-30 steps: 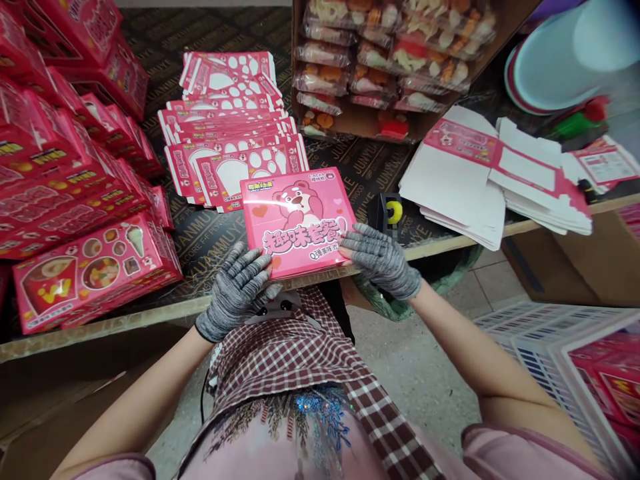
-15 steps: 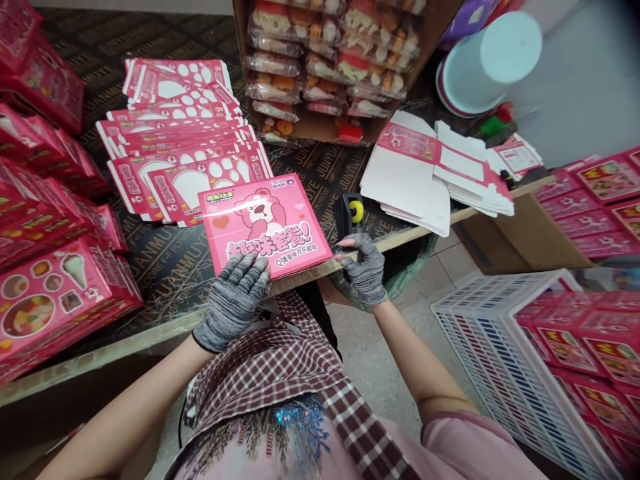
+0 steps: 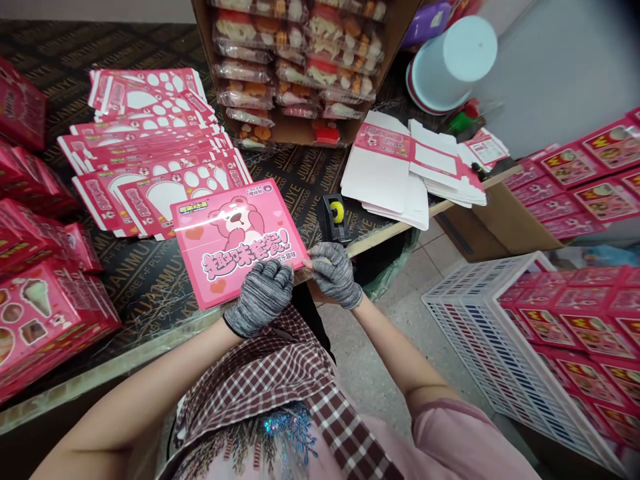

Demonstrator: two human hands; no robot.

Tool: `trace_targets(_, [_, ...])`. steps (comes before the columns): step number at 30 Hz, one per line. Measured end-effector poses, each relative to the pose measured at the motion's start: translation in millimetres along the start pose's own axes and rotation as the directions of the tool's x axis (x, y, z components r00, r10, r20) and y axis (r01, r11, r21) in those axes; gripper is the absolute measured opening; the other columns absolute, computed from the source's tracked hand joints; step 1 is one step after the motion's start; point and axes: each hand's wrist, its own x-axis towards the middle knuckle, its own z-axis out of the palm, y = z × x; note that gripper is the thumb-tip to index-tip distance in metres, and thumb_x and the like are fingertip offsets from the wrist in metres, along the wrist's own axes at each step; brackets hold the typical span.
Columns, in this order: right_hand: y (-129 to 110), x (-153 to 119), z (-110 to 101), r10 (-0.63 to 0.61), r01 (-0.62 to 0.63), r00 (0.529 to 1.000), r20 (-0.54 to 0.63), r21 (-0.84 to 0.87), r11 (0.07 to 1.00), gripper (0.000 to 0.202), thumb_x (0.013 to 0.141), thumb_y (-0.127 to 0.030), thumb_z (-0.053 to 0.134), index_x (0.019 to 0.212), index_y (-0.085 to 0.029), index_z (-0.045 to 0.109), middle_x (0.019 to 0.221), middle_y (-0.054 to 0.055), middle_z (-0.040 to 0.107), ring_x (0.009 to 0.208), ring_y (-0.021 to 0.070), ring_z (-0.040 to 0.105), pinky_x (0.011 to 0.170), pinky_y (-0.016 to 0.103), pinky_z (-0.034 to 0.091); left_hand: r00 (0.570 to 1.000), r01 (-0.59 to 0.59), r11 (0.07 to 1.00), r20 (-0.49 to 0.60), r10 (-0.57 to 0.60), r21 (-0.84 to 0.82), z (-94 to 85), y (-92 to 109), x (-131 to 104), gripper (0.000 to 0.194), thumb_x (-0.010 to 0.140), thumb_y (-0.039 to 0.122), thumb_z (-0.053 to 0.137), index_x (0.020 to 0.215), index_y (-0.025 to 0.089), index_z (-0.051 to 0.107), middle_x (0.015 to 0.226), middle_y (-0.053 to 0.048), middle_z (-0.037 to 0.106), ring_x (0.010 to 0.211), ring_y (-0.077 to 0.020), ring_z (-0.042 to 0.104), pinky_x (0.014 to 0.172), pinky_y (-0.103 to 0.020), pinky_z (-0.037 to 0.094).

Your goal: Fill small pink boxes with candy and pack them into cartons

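A pink box (image 3: 235,233) with a bear picture lies face up at the table's front edge. My left hand (image 3: 263,298), in a grey fingerless glove, rests on its near edge with fingers curled; whether anything is under them is hidden. At the box's near right corner, my right hand (image 3: 332,274), gloved alike, has its thumb and fingers pinched at the edge; what they hold is too small to name. Just beyond the right hand stands a black tape dispenser (image 3: 334,223) with a yellow roll.
Die-cut pink sheets (image 3: 150,153) are piled behind the box, and pink boxes (image 3: 40,307) are stacked at left. A carton (image 3: 290,130) of bagged pieces stands at the back. White folded cartons (image 3: 383,177) lie right. A white crate (image 3: 480,333) stands lower right.
My right hand has come left to the box corner and its fingers have closed. My left hand has slid right along the near edge, fingers now curled. The view has shifted.
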Motion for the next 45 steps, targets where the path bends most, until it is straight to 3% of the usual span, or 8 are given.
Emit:
trace_targets(4, [19, -9, -1, 0.169, -0.187, 0.976, -0.141, -0.130, 0.974, 0.028, 0.093, -0.044, 0.068, 0.117, -0.032, 0.075, 0.131, 0.011, 0.067, 0.125, 0.0301, 0.062, 0.108, 0.053, 0.051, 0.998, -0.027, 0.995, -0.049, 0.032, 0.097, -2.7, -2, 3, 0.030, 0.091, 0.001, 0.051, 0.106, 0.012, 0.074, 0.090, -0.015, 0.074, 0.080, -0.0276, 0.067, 0.067, -0.040, 0.052])
trace_targets(7, [50, -11, 1, 0.350, -0.457, 0.852, -0.389, -0.226, 0.860, 0.072, 0.085, -0.056, 0.074, 0.145, -0.020, 0.057, 0.142, 0.021, 0.059, 0.133, 0.0360, 0.057, 0.112, 0.057, 0.048, 1.000, -0.013, 0.996, -0.001, 0.013, 0.089, 0.4, -2, 13, 0.035, 0.092, 0.002, 0.052, 0.117, 0.014, 0.072, 0.090, -0.014, 0.073, 0.084, -0.0279, 0.067, 0.069, -0.040, 0.051])
trace_targets(10, [75, -12, 4, 0.491, -0.580, 0.804, -0.335, -0.264, 0.770, 0.093, 0.076, -0.051, 0.081, 0.153, -0.013, 0.044, 0.139, 0.024, 0.062, 0.126, 0.0382, 0.062, 0.109, 0.058, 0.050, 0.999, 0.031, 0.999, 0.036, -0.032, 0.025, 10.2, -1, 24, 0.037, 0.092, 0.002, 0.052, 0.120, 0.017, 0.070, 0.095, -0.015, 0.074, 0.089, -0.0303, 0.068, 0.070, -0.041, 0.049])
trace_targets(15, [79, -20, -1, 0.651, -0.687, 0.724, -0.227, -0.157, 0.710, 0.064, 0.073, -0.033, 0.075, 0.132, -0.018, 0.056, 0.108, 0.011, 0.075, 0.094, 0.0295, 0.071, 0.090, 0.046, 0.058, 0.994, 0.103, 0.993, -0.038, -0.101, 0.056, 23.8, -2, 34, 0.031, 0.093, 0.006, 0.053, 0.115, 0.017, 0.072, 0.094, -0.016, 0.074, 0.087, -0.0323, 0.067, 0.070, -0.042, 0.047])
trace_targets(23, [99, -12, -22, 0.700, -0.693, 0.711, -0.065, 0.099, 0.714, 0.023, 0.079, -0.045, 0.065, 0.073, -0.023, 0.065, 0.084, 0.006, 0.074, 0.083, 0.0241, 0.069, 0.088, 0.042, 0.058, 0.993, 0.055, 0.989, -0.107, -0.040, 0.139, 23.3, -3, 31, 0.031, 0.091, 0.004, 0.054, 0.113, 0.015, 0.073, 0.090, -0.014, 0.073, 0.083, -0.0306, 0.065, 0.069, -0.039, 0.045])
trace_targets(27, [97, -4, -24, 0.684, -0.675, 0.703, -0.193, 0.120, 0.728, 0.016, 0.071, -0.038, 0.071, 0.068, -0.023, 0.069, 0.106, 0.011, 0.077, 0.110, 0.0282, 0.067, 0.108, 0.047, 0.049, 0.994, 0.092, 0.995, -0.056, -0.089, 0.040, 26.0, -3, 29, 0.033, 0.092, 0.005, 0.054, 0.117, 0.015, 0.072, 0.095, -0.016, 0.073, 0.086, -0.0318, 0.065, 0.073, -0.041, 0.046])
trace_targets(34, [68, -34, -32, 0.887, -0.715, 0.443, -0.130, 0.545, 0.437, 0.031, 0.069, -0.045, 0.073, 0.083, -0.018, 0.076, 0.088, 0.005, 0.076, 0.082, 0.0207, 0.066, 0.091, 0.041, 0.054, 0.997, 0.072, 0.992, -0.017, -0.071, 0.107, 19.6, -2, 32, 0.035, 0.090, 0.002, 0.056, 0.118, 0.016, 0.073, 0.094, -0.015, 0.074, 0.086, -0.0304, 0.067, 0.072, -0.040, 0.048])
trace_targets(45, [63, -46, -11, 0.849, -0.770, 0.416, -0.326, 0.369, 0.520, 0.019, 0.074, -0.035, 0.065, 0.063, -0.022, 0.058, 0.086, 0.007, 0.073, 0.094, 0.0230, 0.066, 0.100, 0.042, 0.050, 0.994, 0.107, 0.989, -0.041, -0.103, 0.105, 23.8, -2, 32, 0.033, 0.091, 0.005, 0.055, 0.116, 0.018, 0.073, 0.094, -0.013, 0.074, 0.087, -0.0293, 0.066, 0.075, -0.039, 0.046])
